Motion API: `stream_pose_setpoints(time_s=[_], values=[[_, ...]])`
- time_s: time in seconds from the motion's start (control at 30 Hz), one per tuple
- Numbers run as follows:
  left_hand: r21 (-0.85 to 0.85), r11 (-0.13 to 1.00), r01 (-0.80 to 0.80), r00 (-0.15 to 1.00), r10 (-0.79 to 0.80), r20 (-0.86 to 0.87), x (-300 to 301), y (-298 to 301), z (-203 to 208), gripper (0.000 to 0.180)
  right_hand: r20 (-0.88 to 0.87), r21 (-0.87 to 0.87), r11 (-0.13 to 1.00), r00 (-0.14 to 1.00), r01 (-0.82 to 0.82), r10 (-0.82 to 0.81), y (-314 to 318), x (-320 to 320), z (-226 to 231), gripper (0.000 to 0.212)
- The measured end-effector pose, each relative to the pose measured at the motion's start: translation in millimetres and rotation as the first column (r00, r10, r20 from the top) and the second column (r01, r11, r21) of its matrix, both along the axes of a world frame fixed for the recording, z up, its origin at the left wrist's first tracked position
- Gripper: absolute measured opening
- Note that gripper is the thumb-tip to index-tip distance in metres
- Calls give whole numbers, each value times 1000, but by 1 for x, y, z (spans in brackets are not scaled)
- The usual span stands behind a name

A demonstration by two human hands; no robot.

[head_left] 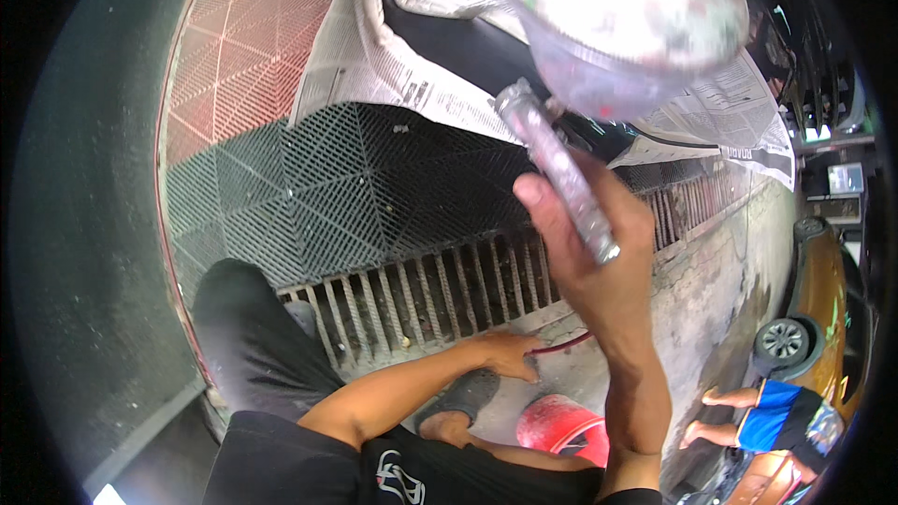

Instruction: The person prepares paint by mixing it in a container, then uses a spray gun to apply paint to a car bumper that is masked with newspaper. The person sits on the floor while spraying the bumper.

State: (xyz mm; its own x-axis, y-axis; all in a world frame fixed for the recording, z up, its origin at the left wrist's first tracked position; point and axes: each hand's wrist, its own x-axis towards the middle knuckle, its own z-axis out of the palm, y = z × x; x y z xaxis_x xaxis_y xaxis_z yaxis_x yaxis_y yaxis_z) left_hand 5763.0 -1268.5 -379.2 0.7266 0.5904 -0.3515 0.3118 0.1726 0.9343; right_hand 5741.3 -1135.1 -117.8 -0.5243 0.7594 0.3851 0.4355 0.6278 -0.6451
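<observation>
My right hand [613,271] is raised and wrapped round a spray gun [561,173], whose metal body is stained with paint. Above it sits a translucent paint cup [617,84] with a white, paint-smeared top, close to the camera. Lower down, my left hand [510,355] has its fingers closed on a thin red hose [566,344]. Past the gun lies a black panel [458,47], bordered by sheets of newspaper [412,84]. The cup hides part of the panel and paper. Where the hose runs behind my right arm is hidden.
A metal drain grate [421,299] crosses the floor beside black and red plastic tiles [243,56]. A red bucket [538,421] stands near my foot. A dark wall [84,224] is at left. At right, another person [786,421] is near an orange car [823,309].
</observation>
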Motion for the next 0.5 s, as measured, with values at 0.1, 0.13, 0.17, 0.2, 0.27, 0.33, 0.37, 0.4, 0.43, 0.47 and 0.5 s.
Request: stream_pose_setpoints(time_s=[0.1, 0.13, 0.17, 0.2, 0.27, 0.33, 0.37, 0.4, 0.43, 0.47, 0.5], values=[[-23, 991, 133, 991, -132, 27, 59, -32, -60, 78, 12, -14, 1000, 1000, -17, 17, 12, 1, 8, 34], [10, 981, 196, 980, -196, 36, 83, -41, -70, 78, 31, 5, 1000, 999, -19, 19, 17, 11, 14, 34], [-2, 999, 44, 999, -44, 25, 89, -63, -77, 74, 86, -41, 999, 996, -7, 11, 15, 11, 22, 32], [-11, 995, -103, 995, 103, 16, 91, -85, -84, 71, 97, -64, 998, 995, -14, 21, 15, 14, 26, 32], [-46, 930, -365, 927, 358, -107, 96, -116, -90, 63, 112, -105, 994, 993, -22, 33, 13, 17, 31, 34], [-10, 878, -478, 862, 467, -197, 90, -137, -95, 60, 130, -95, 995, 991, -11, 23, 13, 18, 31, 38], [-17, 887, -461, 862, 443, -244, 83, -143, -103, 57, 162, -92, 996, 987, 5, 10, 12, 17, 31, 39], [-25, 895, -446, 859, 419, -295, 75, -144, -111, 54, 190, -91, 996, 982, 18, -1, 13, 16, 31, 41], [-10, 879, -477, 846, 456, -276, 68, -144, -115, 52, 157, -1, 1000, 987, -26, 26, 21, 16, 22, 30], [4, 862, -506, 833, 490, -258, 61, -144, -118, 51, 164, 3, 1000, 986, -25, 24, 25, 17, 19, 31], [15, 845, -535, 817, 522, -246, 51, -144, -119, 49, 164, 1, 1000, 986, -23, 22, 29, 16, 17, 32]])
